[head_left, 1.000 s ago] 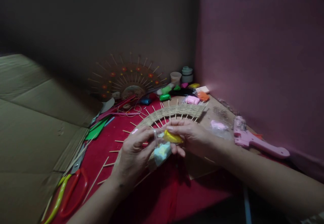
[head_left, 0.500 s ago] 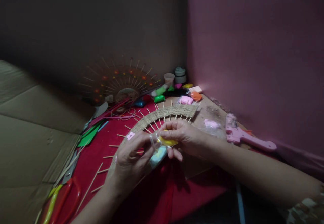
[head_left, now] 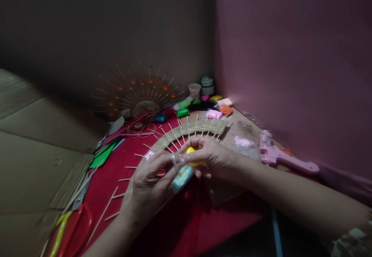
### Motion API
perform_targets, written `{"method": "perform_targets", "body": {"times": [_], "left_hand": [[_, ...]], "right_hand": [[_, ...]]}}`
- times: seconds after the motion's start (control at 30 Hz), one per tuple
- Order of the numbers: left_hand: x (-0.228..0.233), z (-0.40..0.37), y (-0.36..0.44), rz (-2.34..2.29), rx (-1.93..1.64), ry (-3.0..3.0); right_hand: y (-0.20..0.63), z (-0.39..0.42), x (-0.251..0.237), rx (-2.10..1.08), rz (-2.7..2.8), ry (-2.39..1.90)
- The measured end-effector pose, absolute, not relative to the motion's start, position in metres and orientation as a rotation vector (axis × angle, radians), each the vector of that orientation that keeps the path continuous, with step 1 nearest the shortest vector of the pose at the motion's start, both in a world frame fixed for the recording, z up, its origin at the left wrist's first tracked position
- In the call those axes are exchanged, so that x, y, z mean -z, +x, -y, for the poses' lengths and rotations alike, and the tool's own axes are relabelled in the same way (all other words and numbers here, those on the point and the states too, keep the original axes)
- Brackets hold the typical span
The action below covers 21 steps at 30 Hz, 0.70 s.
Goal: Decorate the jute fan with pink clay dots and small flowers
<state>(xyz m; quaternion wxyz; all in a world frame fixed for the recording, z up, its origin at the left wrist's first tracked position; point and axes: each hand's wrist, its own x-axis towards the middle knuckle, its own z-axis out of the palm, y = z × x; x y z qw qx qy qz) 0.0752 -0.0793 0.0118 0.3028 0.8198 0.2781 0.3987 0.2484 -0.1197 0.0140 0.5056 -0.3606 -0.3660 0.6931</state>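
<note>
Two hands meet over woven fan (head_left: 192,128). Left hand (head_left: 151,181) pinches clear packet (head_left: 180,176) of pale clay; right hand (head_left: 213,157) pinches yellow clay (head_left: 191,151). Pink glue gun (head_left: 279,155) lies right.

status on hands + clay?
Left hand grip shut on pale blue clay packet. Right hand pinching yellow clay. Woven stick fan underneath, nothing blocking.

A glossy yellow clay lump (head_left: 193,157) in clear plastic wrap sits beside a matt pale-blue clay piece (head_left: 181,176). Coarse woven jute twine forms the rough band of the fan frame (head_left: 192,127), spiked with bare wooden skewers (head_left: 112,197). Matt red cloth (head_left: 186,226) covers the tabletop, flanked by dull brown cardboard (head_left: 37,152). A smooth pink plastic glue gun (head_left: 283,157) and glossy plastic-handled scissors (head_left: 72,226) lie nearby.
</note>
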Motion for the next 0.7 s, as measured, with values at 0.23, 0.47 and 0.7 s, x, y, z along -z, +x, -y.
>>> {"method": "perform_targets", "body": {"times": [0.23, 0.47, 0.7], "left_hand": [[-0.028, 0.072, 0.068, -0.788, -0.462, 1.476], [-0.038, 0.049, 0.058, -0.699, -0.681, 1.117], [-0.033, 0.048, 0.059, -0.849, -0.66, 1.1]], "right_hand": [[0.251, 0.115, -0.008, -1.617, 0.771, -0.902], [0.269, 0.114, -0.02, -1.44, 0.807, -0.96], [0.291, 0.126, -0.038, -1.271, 1.218, -1.143]]}}
